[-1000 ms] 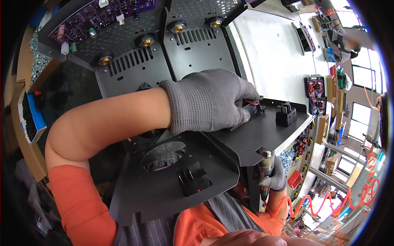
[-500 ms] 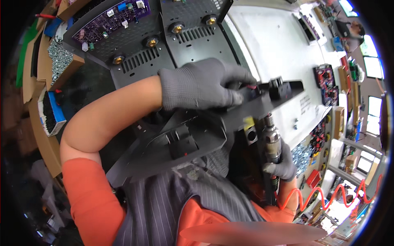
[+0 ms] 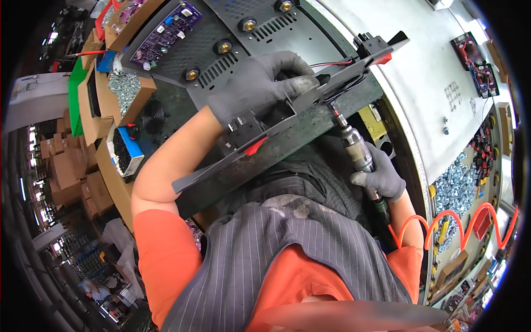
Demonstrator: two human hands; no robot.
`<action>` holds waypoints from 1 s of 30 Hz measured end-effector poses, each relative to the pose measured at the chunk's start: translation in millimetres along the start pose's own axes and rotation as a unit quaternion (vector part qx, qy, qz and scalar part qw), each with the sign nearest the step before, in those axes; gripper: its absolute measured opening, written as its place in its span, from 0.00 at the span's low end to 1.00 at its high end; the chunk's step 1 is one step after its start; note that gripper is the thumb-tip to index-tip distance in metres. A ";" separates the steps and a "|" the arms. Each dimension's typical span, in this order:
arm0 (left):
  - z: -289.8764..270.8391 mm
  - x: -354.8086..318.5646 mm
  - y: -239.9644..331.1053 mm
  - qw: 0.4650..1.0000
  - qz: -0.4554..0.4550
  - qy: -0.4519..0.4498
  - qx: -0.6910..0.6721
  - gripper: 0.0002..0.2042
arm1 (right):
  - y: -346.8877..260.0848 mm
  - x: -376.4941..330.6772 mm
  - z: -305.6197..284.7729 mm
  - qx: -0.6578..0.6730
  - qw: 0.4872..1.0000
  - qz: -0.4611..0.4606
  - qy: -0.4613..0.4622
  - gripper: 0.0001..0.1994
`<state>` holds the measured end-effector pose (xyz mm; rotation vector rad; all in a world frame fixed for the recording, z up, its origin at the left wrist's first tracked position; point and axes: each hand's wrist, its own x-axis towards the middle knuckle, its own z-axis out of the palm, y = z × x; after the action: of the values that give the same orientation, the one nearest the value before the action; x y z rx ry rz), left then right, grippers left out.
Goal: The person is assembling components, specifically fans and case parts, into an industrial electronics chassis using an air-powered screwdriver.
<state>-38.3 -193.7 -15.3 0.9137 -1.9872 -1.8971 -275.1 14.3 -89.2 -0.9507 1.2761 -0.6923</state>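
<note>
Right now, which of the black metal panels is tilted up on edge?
The black metal panel clamped by the left hand, with red clips; the other panel, with brass knobs, lies flat on the bench behind it.

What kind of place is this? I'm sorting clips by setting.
Probably an electronics assembly workshop. The right hand holds a pneumatic screwdriver on a coiled orange air hose; the left hand holds a black metal chassis panel; a cardboard box of screws stands nearby.
</note>
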 end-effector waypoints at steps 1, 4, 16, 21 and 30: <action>1.4 -0.2 -0.4 1.000 0.011 0.011 -0.005 0.12 | 0.4 -1.7 0.6 0.004 1.000 -0.004 -0.001 0.37; 3.8 0.3 -2.7 0.999 0.031 0.027 0.002 0.10 | -7.1 -7.0 0.4 -0.049 0.998 -0.017 0.018 0.37; -9.0 -15.0 9.8 0.991 0.074 0.065 0.087 0.14 | -23.6 -10.4 22.7 -0.064 0.997 -0.026 0.018 0.34; -67.0 -109.9 15.0 0.943 0.124 0.284 0.124 0.19 | 10.4 -15.8 29.0 0.067 0.998 -0.003 0.021 0.37; -67.7 -273.8 -80.7 0.779 -0.227 0.391 0.435 0.10 | 31.8 -10.1 41.3 0.044 0.997 -0.022 0.055 0.36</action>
<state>234.0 -84.5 -18.8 2.1142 -2.0791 -0.3468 -238.9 46.0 -111.6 -0.8813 1.3124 -0.8386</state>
